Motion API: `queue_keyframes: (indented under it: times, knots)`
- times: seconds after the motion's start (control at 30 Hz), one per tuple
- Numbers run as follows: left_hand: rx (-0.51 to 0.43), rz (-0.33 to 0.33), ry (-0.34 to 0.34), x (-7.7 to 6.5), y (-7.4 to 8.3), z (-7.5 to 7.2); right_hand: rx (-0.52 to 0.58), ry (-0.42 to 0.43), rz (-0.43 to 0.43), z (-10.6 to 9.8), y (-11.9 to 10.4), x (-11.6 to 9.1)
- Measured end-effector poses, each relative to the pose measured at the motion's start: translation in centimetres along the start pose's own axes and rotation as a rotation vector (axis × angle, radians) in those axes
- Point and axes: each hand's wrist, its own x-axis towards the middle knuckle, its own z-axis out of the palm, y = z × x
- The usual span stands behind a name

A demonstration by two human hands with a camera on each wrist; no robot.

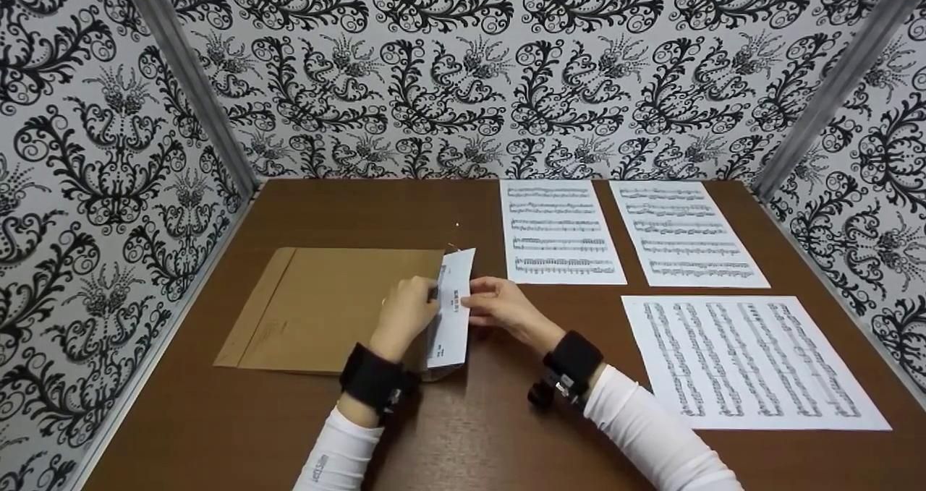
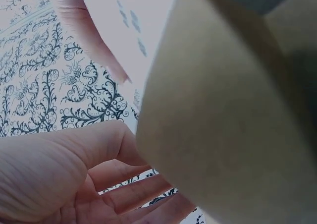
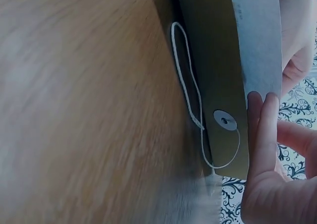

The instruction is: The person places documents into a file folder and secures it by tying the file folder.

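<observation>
A brown paper envelope [image 1: 340, 296] lies on the left half of the table, its opening facing right. My left hand [image 1: 407, 310] grips the envelope at this opening; in the left wrist view the brown paper [image 2: 213, 115] bulges up between thumb and fingers. From the opening sticks a white printed sheet [image 1: 450, 335], tilted up. My right hand [image 1: 510, 309] pinches its right edge between thumb and fingers. In the right wrist view, a round white button [image 3: 225, 120] with a loose white string [image 3: 181, 75] shows on the envelope's flap [image 3: 213, 50]. The rest of the sheet is hidden inside.
Two sheets of music, one left [image 1: 561, 234] and one right [image 1: 687, 234], lie at the back right of the brown table [image 1: 470, 440]. A third music sheet [image 1: 756, 361] lies turned sideways at the front right. Patterned walls [image 1: 463, 71] enclose the back and sides.
</observation>
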Motion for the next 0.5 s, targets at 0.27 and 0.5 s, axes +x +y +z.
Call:
queue_keyframes:
  times: [0.27, 0.5]
  knots:
    - [0.02, 0.017, 0.012, -0.1, 0.2, -0.1, -0.08, 0.038, 0.019, 0.0, 0.4, 0.4]
    - [0.055, 0.008, 0.008, -0.2, 0.2, -0.1, -0.097, 0.062, 0.032, 0.7, 0.9, 1.1]
